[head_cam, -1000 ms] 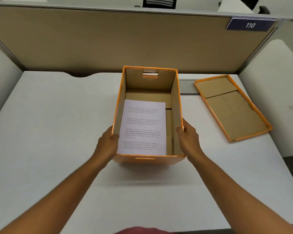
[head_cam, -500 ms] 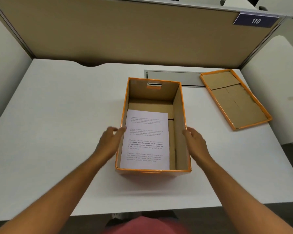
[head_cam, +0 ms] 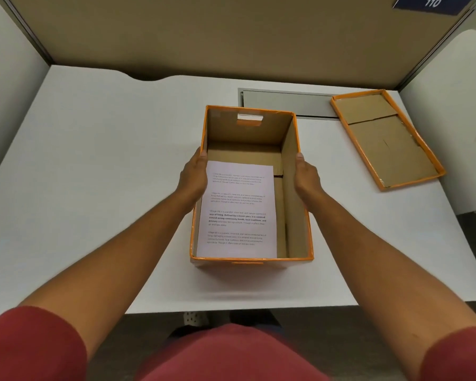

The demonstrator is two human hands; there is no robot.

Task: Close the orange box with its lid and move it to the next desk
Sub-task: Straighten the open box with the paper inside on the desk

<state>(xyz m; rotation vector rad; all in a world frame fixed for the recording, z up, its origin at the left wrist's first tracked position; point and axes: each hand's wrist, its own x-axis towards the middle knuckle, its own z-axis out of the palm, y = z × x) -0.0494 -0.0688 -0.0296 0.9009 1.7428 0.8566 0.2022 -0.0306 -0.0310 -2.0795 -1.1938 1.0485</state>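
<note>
One head-worn camera looks steeply down, close over the desk [head_cam: 94, 160].

Box [head_cam: 291, 188] mid-desk [head_cam: 94, 188], sheet [head_cam: 238, 213] inside; lid [head_cam: 386, 138] apart at right rear; left hand [head_cam: 194, 176], right hand [head_cam: 305, 176] flanking box walls.

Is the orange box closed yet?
No, open: the orange box has no top, and its lid lies inside-up on the desk to its right.

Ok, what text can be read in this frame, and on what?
"110": on the dark sign on the partition.
Sheet in the orange box: four printed paragraphs; the bold part reads about "way of living. Defined by a slower pace"; the rest is too small.
</note>
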